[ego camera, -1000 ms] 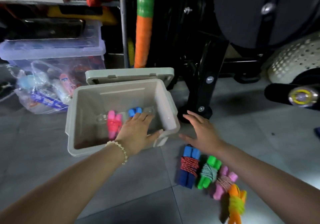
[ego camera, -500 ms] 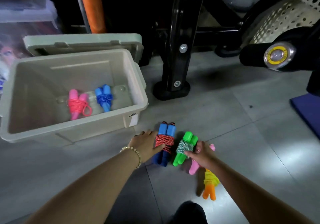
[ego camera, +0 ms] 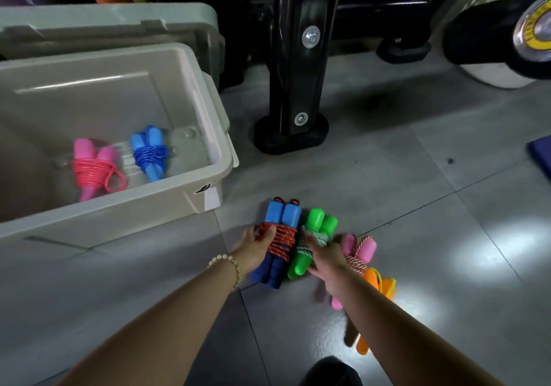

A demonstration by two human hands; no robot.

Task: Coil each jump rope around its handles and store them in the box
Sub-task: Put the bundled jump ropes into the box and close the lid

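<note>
A: Ropes on floor, four bundles in a row just right of the box point(ego camera: 220, 135). Left hand point(ego camera: 253, 251) has its fingers curled around the blue bundle point(ego camera: 278, 242) at the red cord wrap. Right hand point(ego camera: 326, 258) lies over the green bundle point(ego camera: 310, 245), fingers closing on its wrap; I cannot tell if the grasp is firm.

B: What is already stored?

A: Pink bundle point(ego camera: 92, 169) and small blue bundle point(ego camera: 149, 153), both on the box floor, apart from each other. Lid point(ego camera: 107, 24) leans behind the box.

B: Risks?

A: Several, as I judge it. Blue and green touch side by side, so lifting one may drag the other. The pink-handled bundle point(ego camera: 359, 251) sits just beside the right hand, partly under the wrist, with the orange bundle point(ego camera: 378, 290) below it under the forearm; a sweep of the arm could knock either out of line. Gripping by the cord alone may slide the turns off the handles and undo the coil.

B: And the box?

A: Near rim stands high on the route. A bundle carried low could clip it and fall outside.
</note>
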